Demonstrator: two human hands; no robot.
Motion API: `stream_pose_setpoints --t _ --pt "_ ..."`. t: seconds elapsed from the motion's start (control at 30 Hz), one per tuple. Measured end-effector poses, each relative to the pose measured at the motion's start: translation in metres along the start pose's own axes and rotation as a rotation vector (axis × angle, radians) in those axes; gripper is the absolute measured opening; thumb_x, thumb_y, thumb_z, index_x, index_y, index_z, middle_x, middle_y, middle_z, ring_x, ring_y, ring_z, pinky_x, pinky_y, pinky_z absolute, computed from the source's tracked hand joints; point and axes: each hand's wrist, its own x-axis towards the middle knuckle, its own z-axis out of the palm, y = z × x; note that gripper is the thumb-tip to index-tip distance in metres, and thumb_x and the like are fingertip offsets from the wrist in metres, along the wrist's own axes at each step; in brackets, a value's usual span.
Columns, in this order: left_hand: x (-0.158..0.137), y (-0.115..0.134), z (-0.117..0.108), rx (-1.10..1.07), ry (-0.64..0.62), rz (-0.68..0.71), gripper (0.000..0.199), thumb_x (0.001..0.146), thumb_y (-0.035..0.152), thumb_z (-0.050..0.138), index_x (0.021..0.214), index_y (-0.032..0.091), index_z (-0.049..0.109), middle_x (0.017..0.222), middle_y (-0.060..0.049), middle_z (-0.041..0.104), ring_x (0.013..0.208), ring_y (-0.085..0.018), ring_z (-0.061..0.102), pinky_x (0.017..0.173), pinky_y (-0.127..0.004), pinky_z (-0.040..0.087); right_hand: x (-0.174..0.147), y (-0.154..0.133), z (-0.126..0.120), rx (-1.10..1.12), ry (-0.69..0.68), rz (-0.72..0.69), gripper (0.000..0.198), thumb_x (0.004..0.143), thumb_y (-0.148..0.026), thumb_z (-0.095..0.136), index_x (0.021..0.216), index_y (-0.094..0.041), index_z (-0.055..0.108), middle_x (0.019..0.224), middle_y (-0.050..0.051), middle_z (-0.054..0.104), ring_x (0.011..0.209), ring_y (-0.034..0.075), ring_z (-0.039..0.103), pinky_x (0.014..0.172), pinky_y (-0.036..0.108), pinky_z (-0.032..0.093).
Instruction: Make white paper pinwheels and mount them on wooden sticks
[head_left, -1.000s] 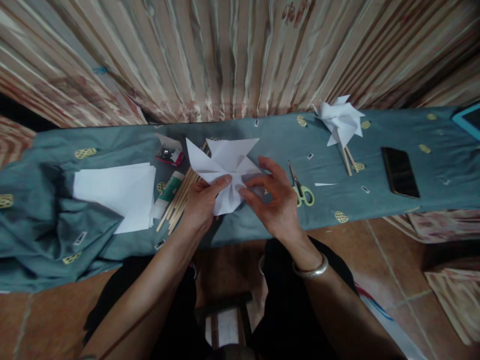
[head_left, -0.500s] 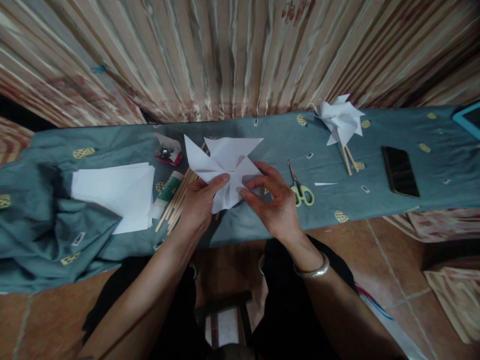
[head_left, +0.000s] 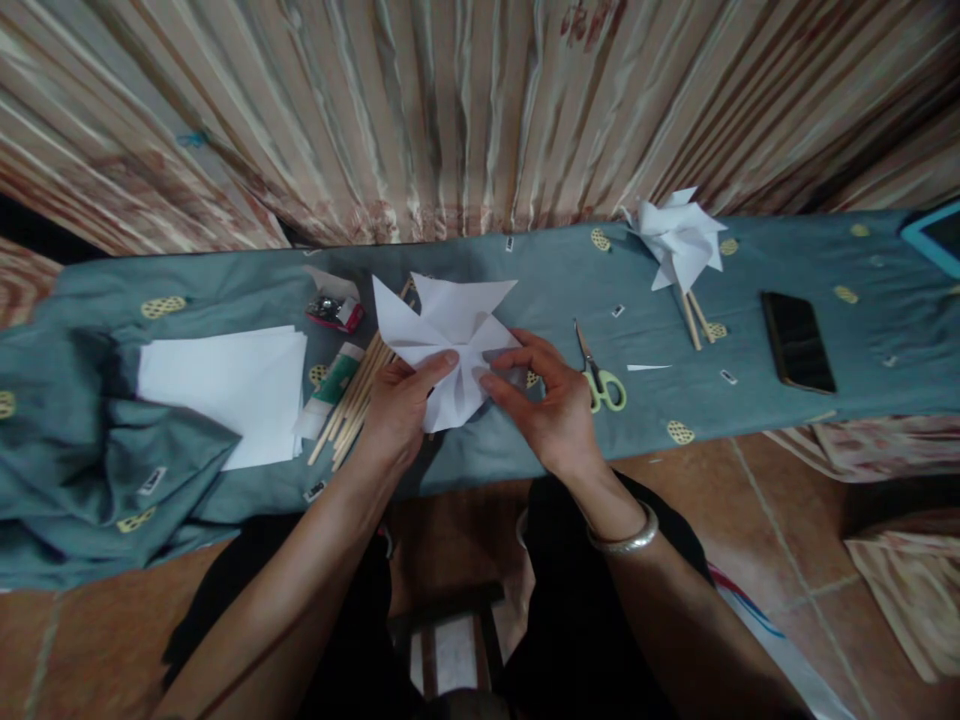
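Observation:
A white paper pinwheel (head_left: pixel 450 310), cut and creased into pointed blades, is held above the cloth between both hands. My left hand (head_left: pixel 405 405) grips its lower left side, thumb lying on top near the centre. On the right edge, my right hand (head_left: pixel 551 400) pinches a blade between thumb and index finger. Wooden sticks (head_left: pixel 352 410) lie partly under the paper by my left hand, beside a green and white glue stick (head_left: pixel 331 388). Just right of my right hand are scissors (head_left: pixel 600 380) with light green handles.
Finished-looking pinwheels (head_left: pixel 679 240) on sticks lie at the back right, near a black phone (head_left: pixel 798 342). White paper sheets (head_left: pixel 225 390) and a small open box (head_left: pixel 334 300) of shiny metal bits are on the left. A thin paper strip (head_left: pixel 649 367) lies right of the scissors.
The paper has turned and tilted slightly in my hands, its upper right blade shifting a little left. My right fingers have moved slightly along the blade. Everything else stays put.

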Motion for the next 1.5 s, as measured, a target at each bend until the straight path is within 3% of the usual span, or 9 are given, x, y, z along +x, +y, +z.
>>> stream_pose_setpoints --t 0.3,0.4,0.6,0.77,1.03,1.5 --pt "-0.001 -0.003 -0.004 0.043 0.0 -0.001 0.027 0.06 0.032 0.083 0.079 0.015 0.074 0.079 -0.005 0.077 0.077 -0.024 0.073 0.066 -0.03 0.058 0.005 0.004 -0.002 0.091 0.097 -0.01 0.015 0.077 -0.031 0.074 0.088 -0.024 0.066 0.13 0.006 0.06 0.119 0.022 0.059 0.105 0.044 0.045" --pt "-0.002 -0.004 -0.006 0.044 -0.024 0.012 0.026 0.061 0.028 0.083 0.081 0.015 0.075 0.084 -0.007 0.078 0.077 -0.024 0.072 0.071 -0.033 0.058 0.011 0.007 -0.004 0.193 0.12 0.052 0.017 0.077 -0.033 0.073 0.09 -0.024 0.067 0.129 0.006 0.061 0.117 0.022 0.059 0.101 0.043 0.047" --pt "-0.002 -0.008 -0.008 0.074 -0.071 0.017 0.024 0.062 0.026 0.083 0.083 0.016 0.077 0.087 -0.007 0.078 0.08 -0.025 0.072 0.074 -0.033 0.059 0.019 0.006 -0.009 0.518 -0.119 0.373 0.023 0.072 -0.045 0.077 0.081 -0.025 0.072 0.084 0.0 0.073 0.074 0.016 0.065 0.072 0.034 0.054" --pt "-0.002 -0.01 -0.008 0.076 -0.072 0.025 0.022 0.062 0.026 0.082 0.081 0.017 0.077 0.087 -0.007 0.078 0.083 -0.025 0.072 0.073 -0.033 0.059 0.018 0.003 -0.009 0.676 -0.118 0.464 0.022 0.066 -0.042 0.082 0.075 -0.025 0.074 0.076 -0.001 0.074 0.064 0.013 0.062 0.063 0.03 0.051" --pt "-0.001 -0.009 -0.008 0.063 -0.057 0.0 0.023 0.062 0.026 0.082 0.082 0.017 0.076 0.087 -0.007 0.077 0.084 -0.026 0.072 0.075 -0.034 0.059 0.018 0.004 -0.008 0.65 -0.129 0.464 0.023 0.067 -0.044 0.081 0.072 -0.023 0.072 0.07 -0.002 0.071 0.06 0.012 0.058 0.057 0.028 0.049" --pt "-0.006 -0.01 -0.003 0.115 -0.008 -0.004 0.028 0.06 0.029 0.084 0.083 0.016 0.075 0.076 -0.005 0.075 0.075 -0.024 0.071 0.068 -0.032 0.057 0.018 0.001 -0.001 0.633 -0.174 0.548 0.032 0.053 -0.039 0.09 0.076 -0.021 0.076 0.069 -0.001 0.072 0.058 0.014 0.06 0.058 0.031 0.052"
